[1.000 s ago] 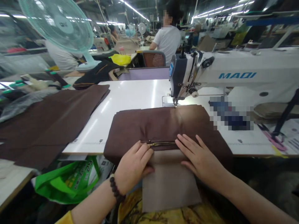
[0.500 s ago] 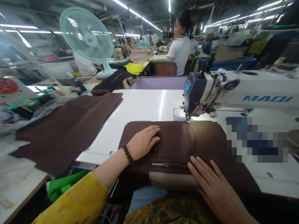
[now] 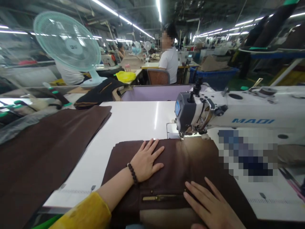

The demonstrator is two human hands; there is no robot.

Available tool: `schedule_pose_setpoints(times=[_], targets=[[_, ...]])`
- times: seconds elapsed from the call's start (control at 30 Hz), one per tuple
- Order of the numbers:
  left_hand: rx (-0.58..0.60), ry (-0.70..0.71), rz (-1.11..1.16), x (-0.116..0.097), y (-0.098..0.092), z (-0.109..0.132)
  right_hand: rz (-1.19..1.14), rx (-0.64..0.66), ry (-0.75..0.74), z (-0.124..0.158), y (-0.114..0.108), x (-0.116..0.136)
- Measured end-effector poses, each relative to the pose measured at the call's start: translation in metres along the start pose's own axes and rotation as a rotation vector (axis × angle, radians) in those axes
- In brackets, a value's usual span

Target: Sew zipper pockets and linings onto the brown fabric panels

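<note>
A brown fabric piece (image 3: 188,165) with a brass zipper (image 3: 163,197) lies on the white sewing table (image 3: 133,124), its far edge under the needle of a white sewing machine (image 3: 238,116). My left hand (image 3: 146,160) rests flat on the fabric with fingers spread, left of the needle. My right hand (image 3: 209,205) lies flat on the near part of the fabric, just right of the zipper. A beige lining (image 3: 166,218) hangs below the zipper at the table's edge.
A stack of brown fabric (image 3: 47,146) covers the surface to the left. A teal fan (image 3: 68,43) stands at the back left. A person in a white shirt (image 3: 169,62) sits at a station behind. A purple panel (image 3: 154,93) borders the table's far edge.
My left hand went from the zipper up onto the fabric near the needle and spread flat. My right hand stayed by the zipper's right end. The view tilted upward.
</note>
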State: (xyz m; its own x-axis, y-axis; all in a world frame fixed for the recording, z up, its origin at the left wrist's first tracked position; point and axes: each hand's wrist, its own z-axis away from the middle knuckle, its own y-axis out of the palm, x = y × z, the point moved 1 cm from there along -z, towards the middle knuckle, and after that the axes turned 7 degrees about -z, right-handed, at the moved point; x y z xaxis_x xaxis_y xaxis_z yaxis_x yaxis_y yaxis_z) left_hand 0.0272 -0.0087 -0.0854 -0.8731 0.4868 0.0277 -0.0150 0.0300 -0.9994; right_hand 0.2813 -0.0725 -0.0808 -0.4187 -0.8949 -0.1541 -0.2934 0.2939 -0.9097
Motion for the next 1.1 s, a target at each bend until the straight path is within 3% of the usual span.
schedule_pose_setpoints(times=[0.13, 0.3, 0.47, 0.63, 0.9, 1.1], targets=[[0.010, -0.005, 0.016, 0.001, -0.001, 0.001, -0.057, 0.006, 0.119, -0.037, -0.001, -0.029], [0.056, -0.017, 0.060, 0.003, -0.004, 0.002, -0.197, 0.125, 0.262, -0.077, 0.038, -0.052], [0.111, -0.007, 0.096, 0.007, -0.001, 0.000, -0.238, 0.159, 0.160, -0.079, 0.075, -0.057], [0.092, -0.020, 0.111, 0.008, 0.001, 0.001, -0.217, 0.167, 0.171, -0.076, 0.078, -0.056], [-0.005, -0.086, 0.183, -0.001, -0.016, 0.010, 0.077, -0.111, 0.052, -0.068, 0.088, -0.054], [-0.089, -0.165, 0.164, -0.013, -0.009, 0.016, 0.080, -0.247, -0.018, -0.066, 0.104, -0.058]])
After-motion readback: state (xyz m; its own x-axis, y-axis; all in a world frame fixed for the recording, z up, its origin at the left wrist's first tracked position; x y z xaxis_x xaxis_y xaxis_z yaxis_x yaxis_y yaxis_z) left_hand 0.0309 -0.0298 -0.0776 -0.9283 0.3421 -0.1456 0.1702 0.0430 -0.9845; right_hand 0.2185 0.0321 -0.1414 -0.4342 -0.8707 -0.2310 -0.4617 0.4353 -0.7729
